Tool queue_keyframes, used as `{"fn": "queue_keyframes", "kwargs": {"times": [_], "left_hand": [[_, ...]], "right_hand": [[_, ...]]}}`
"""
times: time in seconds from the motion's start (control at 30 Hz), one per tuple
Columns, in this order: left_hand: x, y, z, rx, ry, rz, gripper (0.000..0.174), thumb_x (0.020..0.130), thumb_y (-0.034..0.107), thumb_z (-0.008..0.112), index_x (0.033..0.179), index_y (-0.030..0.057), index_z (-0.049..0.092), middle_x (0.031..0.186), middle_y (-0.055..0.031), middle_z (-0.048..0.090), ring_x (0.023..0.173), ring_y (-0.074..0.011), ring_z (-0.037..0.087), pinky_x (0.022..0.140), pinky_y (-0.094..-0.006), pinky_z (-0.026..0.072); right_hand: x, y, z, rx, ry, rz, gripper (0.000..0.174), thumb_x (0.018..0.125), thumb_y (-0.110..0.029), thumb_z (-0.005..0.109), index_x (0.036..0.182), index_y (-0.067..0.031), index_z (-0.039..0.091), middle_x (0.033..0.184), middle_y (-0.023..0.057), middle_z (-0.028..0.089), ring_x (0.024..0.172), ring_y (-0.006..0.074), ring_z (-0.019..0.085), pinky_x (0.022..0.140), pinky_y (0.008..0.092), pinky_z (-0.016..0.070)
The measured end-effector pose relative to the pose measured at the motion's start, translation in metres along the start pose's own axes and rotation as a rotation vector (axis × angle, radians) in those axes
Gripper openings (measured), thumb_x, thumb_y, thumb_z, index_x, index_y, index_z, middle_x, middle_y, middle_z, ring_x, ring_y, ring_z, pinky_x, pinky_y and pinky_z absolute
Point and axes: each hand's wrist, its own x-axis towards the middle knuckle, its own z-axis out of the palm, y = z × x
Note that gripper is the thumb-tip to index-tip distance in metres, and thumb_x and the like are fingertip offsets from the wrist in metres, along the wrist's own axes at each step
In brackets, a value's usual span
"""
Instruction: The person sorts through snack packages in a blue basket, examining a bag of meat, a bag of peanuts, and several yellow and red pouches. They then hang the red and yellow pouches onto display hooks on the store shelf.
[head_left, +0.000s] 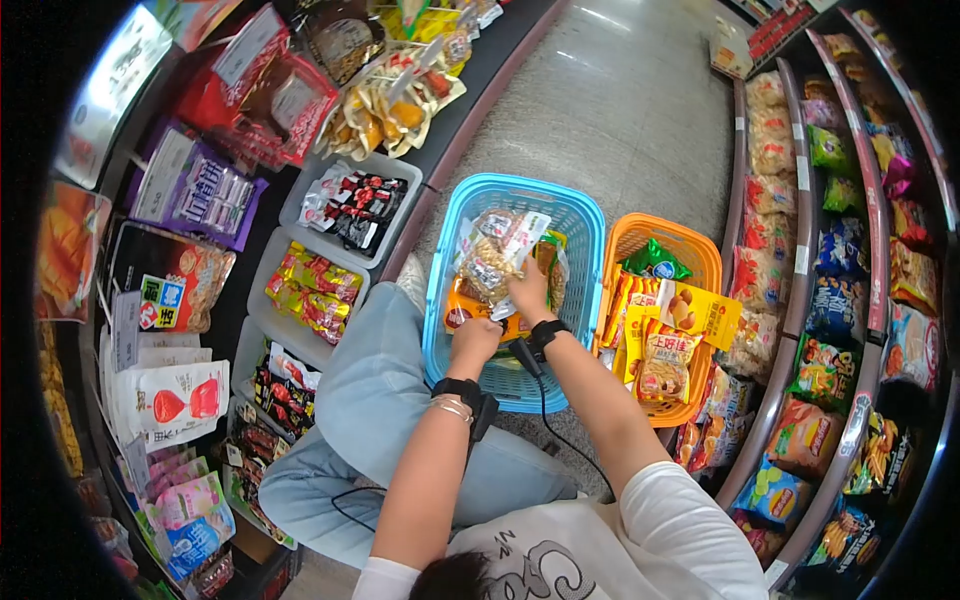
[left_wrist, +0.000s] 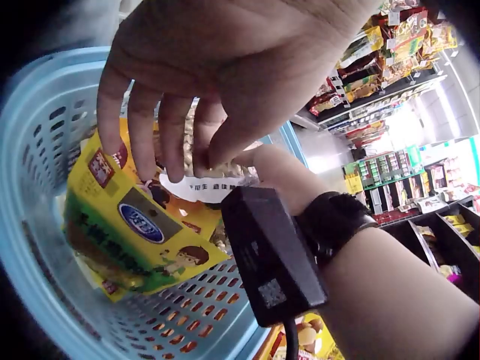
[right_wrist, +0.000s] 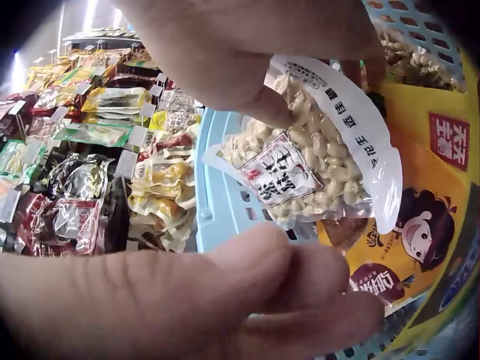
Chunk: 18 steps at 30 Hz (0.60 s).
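Observation:
My right hand [head_left: 530, 292] grips a clear, white-edged bag of peanuts [right_wrist: 315, 150] above the blue basket [head_left: 436, 290], its thumb lying over the bag's front in the right wrist view. Close by is my left hand [head_left: 475, 343], just over the basket's near side. In the left wrist view its fingers [left_wrist: 140, 135] hang down, spread, in front of a yellow and green snack bag [left_wrist: 139, 232]. Orange packaging with a cartoon figure [right_wrist: 420, 232] shows beneath the peanuts. Another clear nut bag [right_wrist: 416, 60] lies at the basket's side.
An orange basket [head_left: 714, 255] with yellow snack bags [head_left: 668, 360] stands right of the blue one. Shelves of packaged snacks [head_left: 840, 245] line the right side. On the left are hanging packets [head_left: 205, 190] and bins of small wrapped items [head_left: 318, 292]. Grey floor [head_left: 600, 120] stretches ahead.

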Motion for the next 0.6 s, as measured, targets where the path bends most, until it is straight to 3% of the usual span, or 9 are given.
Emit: {"fn": "queue_keyframes", "kwargs": {"times": [0.1, 0.3, 0.43, 0.53, 0.6], "left_hand": [[0.000, 0.002, 0.000, 0.014, -0.025, -0.014, 0.028, 0.081, 0.032, 0.058, 0.092, 0.0100, 0.070, 0.092, -0.0155, 0.067, 0.089, -0.0330, 0.063, 0.079, -0.0412, 0.0488], [0.006, -0.010, 0.009, 0.038, 0.112, -0.008, 0.025, 0.077, 0.030, 0.060, 0.083, 0.0078, 0.071, 0.083, -0.0170, 0.067, 0.082, -0.0335, 0.064, 0.075, -0.0404, 0.0500], [0.001, -0.007, 0.003, 0.029, 0.090, -0.010, 0.023, 0.075, 0.028, 0.061, 0.083, 0.0086, 0.072, 0.084, -0.0166, 0.067, 0.081, -0.0330, 0.064, 0.075, -0.0401, 0.0501], [0.008, -0.012, 0.009, 0.016, 0.056, 0.003, 0.029, 0.077, 0.031, 0.061, 0.091, 0.0077, 0.069, 0.090, -0.0203, 0.066, 0.088, -0.0376, 0.063, 0.077, -0.0436, 0.0497], [0.012, -0.012, 0.013, 0.045, 0.054, -0.001, 0.029, 0.077, 0.031, 0.060, 0.091, 0.0077, 0.069, 0.091, -0.0207, 0.066, 0.088, -0.0380, 0.062, 0.077, -0.0439, 0.0498]], "right_hand": [[-0.001, 0.001, 0.020, 0.172, -0.069, -0.206, 0.054, 0.074, -0.012, 0.064, 0.125, -0.0057, 0.046, 0.109, 0.0233, 0.059, 0.101, 0.0383, 0.057, 0.084, 0.0429, 0.0450], [-0.026, -0.025, 0.051, 0.141, 0.066, -0.130, 0.037, 0.074, -0.014, 0.061, 0.110, -0.0084, 0.058, 0.097, 0.0192, 0.062, 0.096, 0.0411, 0.056, 0.083, 0.0462, 0.0448], [-0.015, -0.015, 0.028, 0.028, 0.086, 0.160, 0.032, 0.074, -0.019, 0.062, 0.104, -0.0081, 0.059, 0.100, 0.0182, 0.062, 0.092, 0.0379, 0.057, 0.081, 0.0428, 0.0461], [-0.018, -0.015, -0.003, -0.237, 0.195, 0.369, 0.030, 0.075, -0.020, 0.062, 0.102, -0.0073, 0.060, 0.097, 0.0161, 0.063, 0.090, 0.0375, 0.059, 0.079, 0.0426, 0.0471], [-0.014, 0.001, -0.016, -0.203, 0.080, 0.423, 0.029, 0.075, -0.021, 0.063, 0.100, -0.0055, 0.061, 0.095, 0.0165, 0.064, 0.089, 0.0385, 0.060, 0.077, 0.0431, 0.0478]]}}
